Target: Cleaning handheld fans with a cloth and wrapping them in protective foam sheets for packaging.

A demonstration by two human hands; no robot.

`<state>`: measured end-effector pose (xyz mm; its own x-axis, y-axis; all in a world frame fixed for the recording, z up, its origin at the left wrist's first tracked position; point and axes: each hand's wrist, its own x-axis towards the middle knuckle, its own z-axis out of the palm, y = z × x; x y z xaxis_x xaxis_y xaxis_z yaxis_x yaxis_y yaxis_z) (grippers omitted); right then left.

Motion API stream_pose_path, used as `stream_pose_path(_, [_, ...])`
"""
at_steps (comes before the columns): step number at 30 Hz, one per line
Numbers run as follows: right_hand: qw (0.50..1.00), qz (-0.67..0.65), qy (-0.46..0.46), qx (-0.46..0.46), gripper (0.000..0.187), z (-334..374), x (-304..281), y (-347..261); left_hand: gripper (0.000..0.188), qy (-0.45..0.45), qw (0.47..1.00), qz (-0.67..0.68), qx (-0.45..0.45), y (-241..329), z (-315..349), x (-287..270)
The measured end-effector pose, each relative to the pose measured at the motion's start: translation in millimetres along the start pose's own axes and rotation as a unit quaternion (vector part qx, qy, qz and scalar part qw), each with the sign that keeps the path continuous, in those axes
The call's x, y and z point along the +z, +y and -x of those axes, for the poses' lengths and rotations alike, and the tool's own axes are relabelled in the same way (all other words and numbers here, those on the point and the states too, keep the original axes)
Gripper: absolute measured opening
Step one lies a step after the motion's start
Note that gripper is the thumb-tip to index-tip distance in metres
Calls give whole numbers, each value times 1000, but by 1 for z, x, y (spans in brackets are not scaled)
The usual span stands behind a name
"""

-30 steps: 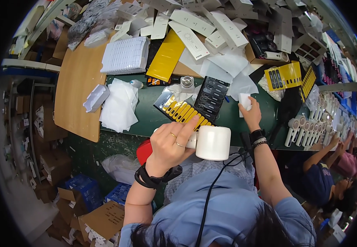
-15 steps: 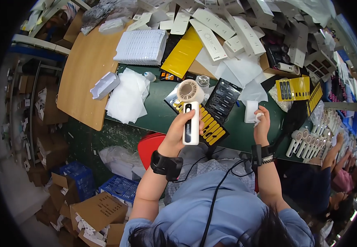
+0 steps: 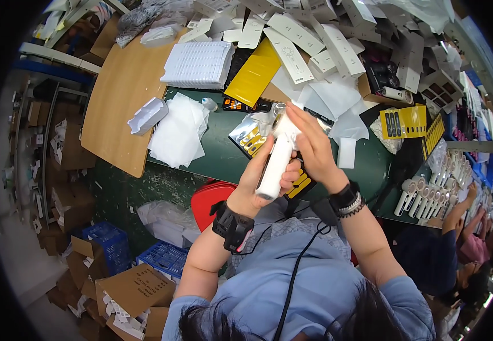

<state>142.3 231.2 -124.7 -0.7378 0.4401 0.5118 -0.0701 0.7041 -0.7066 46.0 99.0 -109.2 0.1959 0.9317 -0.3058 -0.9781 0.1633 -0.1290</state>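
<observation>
A white handheld fan [image 3: 277, 170] lies tilted in my left hand [image 3: 251, 184], whose fingers wrap round its handle. My right hand [image 3: 317, 149] lies over the fan's round head with its fingers stretched along it, pressing a crumpled white wipe [image 3: 293, 138] against the fan. Most of the wipe and the front of the fan head are hidden by that hand. Beneath the hands, a black tray with yellow strips [image 3: 300, 184] shows in part. A silver-and-yellow sheet [image 3: 245, 136] lies just left of the fan head.
A white wipe pack [image 3: 346, 153] is right of my hands. White sheets [image 3: 178, 131] and an empty white tray [image 3: 147, 116] lie left. Behind are a stack of white trays [image 3: 197, 64], a yellow sheet [image 3: 253, 71] and piled boxes [image 3: 289, 54]. More fans [image 3: 423, 196] stand right, near other people.
My right hand has moved left from beside the wipe pack onto the fan head, bringing the wipe. The left hand has turned and tilted the fan.
</observation>
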Motion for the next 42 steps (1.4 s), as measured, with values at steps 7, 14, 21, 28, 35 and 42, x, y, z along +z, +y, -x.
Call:
stream_pose_path(7, [739,-543,36,398,42,7,11,16,53,-18,996,73,-38,-4,-9,-7])
stream_pose_path(14, [611,-575,117,531,37,23,7,12,51,-7,966,255,-31,-4,-16,15])
stream_pose_path(21, [752,-474,297,349,38,14,-12,-9,50,21,962,259,89,7,-27,6])
stream_pose_path(28, [990,-115,30,71,36,-5,17,-56,46,126,963,28,237,1,-42,6])
stream_pose_path(35, [853,-391,123,323,37,31,56,-52,34,251,705,-376,547,0,-49,-22])
stream_pose_path(42, [821,-323,-33,471,35,113,19,4,27,137,732,-478,466,-18,-43,-84])
